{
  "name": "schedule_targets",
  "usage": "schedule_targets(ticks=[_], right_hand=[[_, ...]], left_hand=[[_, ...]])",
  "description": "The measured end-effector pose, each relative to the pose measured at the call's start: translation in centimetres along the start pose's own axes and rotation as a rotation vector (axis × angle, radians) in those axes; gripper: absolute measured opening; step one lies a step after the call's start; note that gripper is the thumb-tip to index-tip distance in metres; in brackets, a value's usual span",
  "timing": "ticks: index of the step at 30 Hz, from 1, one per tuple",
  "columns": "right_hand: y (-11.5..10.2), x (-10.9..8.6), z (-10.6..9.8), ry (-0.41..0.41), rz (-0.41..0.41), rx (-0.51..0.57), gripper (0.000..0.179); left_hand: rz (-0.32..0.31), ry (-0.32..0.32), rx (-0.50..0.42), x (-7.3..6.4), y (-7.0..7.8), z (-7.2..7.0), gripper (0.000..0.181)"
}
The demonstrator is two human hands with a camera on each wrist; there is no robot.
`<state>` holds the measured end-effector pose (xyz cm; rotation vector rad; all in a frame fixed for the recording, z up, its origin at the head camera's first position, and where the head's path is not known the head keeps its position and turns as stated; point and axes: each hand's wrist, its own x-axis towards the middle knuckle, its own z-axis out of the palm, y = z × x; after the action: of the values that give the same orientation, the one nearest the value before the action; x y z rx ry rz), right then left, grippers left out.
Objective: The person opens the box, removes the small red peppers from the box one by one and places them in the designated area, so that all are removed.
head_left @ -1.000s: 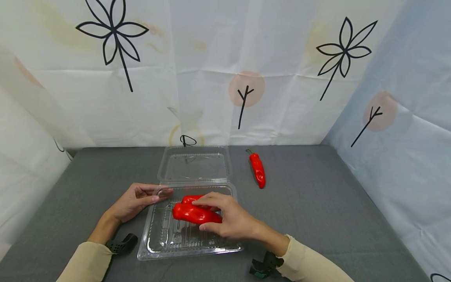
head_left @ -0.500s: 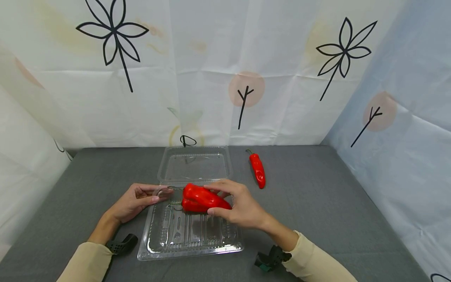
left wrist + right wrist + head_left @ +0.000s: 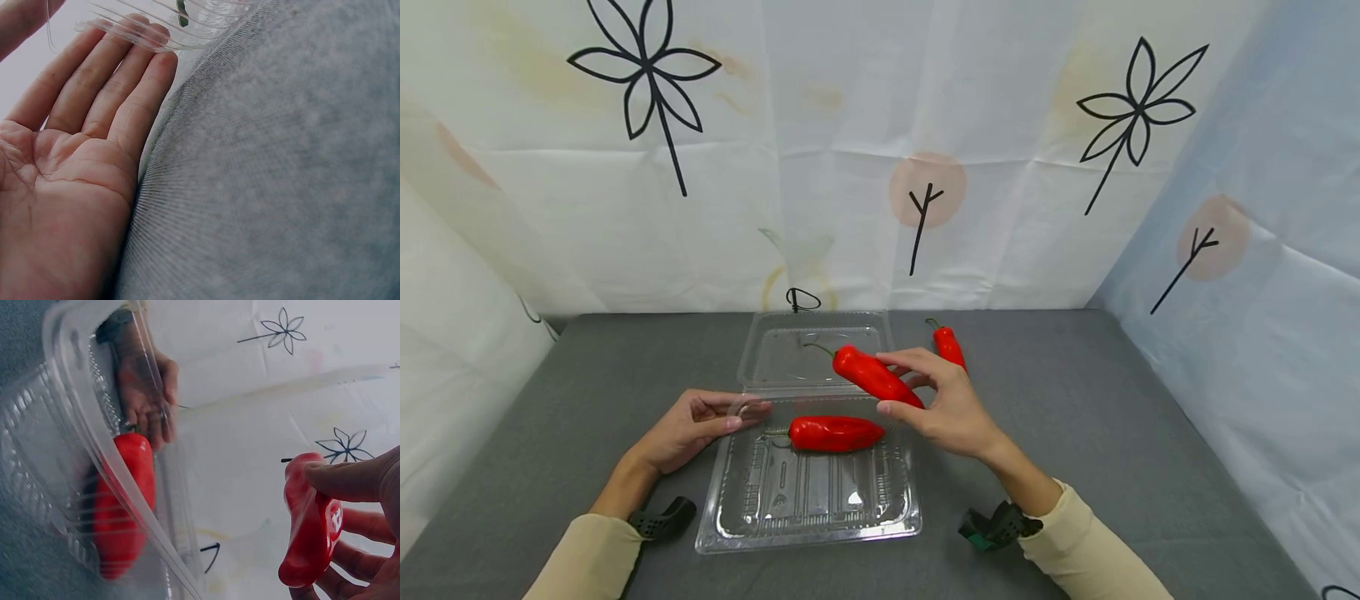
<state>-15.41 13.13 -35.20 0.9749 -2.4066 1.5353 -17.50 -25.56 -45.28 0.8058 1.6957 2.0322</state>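
Note:
My right hand [image 3: 951,408] pinches a red pepper [image 3: 876,377] between thumb and fingers, raised above the back part of a clear plastic clamshell container [image 3: 808,543]. The pepper's thin green stem points up and left. Inside the container a second red pepper [image 3: 835,434] lies crosswise, stem to the left; the right wrist view shows this pepper [image 3: 128,506] through the clear wall. At the container's left rim rests my left hand [image 3: 688,429]. In the left wrist view its fingers [image 3: 128,81] are extended, tips against the ribbed wall.
The container's lid [image 3: 812,333] lies folded back toward the rear curtain [image 3: 842,200]. A third red pepper [image 3: 950,348] sits on the grey tabletop [image 3: 1075,433] behind my right hand, partly hidden by it. White sheets with plant drawings enclose the back and sides.
My right hand has lifted one pepper out from beside the other, carrying it up, back and to the right. The left hand stays at the rim.

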Motion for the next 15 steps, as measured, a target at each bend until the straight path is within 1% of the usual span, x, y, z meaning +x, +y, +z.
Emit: schedule_targets(ticks=[4, 8, 11, 15], right_hand=[[0.0, 0.1, -0.8, 0.029, 0.006, -0.021, 0.054], [0.2, -0.1, -1.3, 0.05, 0.023, -0.015, 0.055], [0.8, -0.5, -1.9, 0.062, 0.063, -0.033, 0.055], [2.0, -1.0, -2.9, 0.093, 0.115, -0.09, 0.054]], left_hand=[[0.002, -0.002, -0.005, 0.1, 0.0, 0.1, 0.038], [0.017, -0.011, 0.0, 0.1, -0.1, 0.1, 0.038], [0.017, -0.009, 0.004, 0.1, -0.1, 0.1, 0.038], [0.004, 0.004, 0.0, 0.1, 0.0, 0.2, 0.038]])
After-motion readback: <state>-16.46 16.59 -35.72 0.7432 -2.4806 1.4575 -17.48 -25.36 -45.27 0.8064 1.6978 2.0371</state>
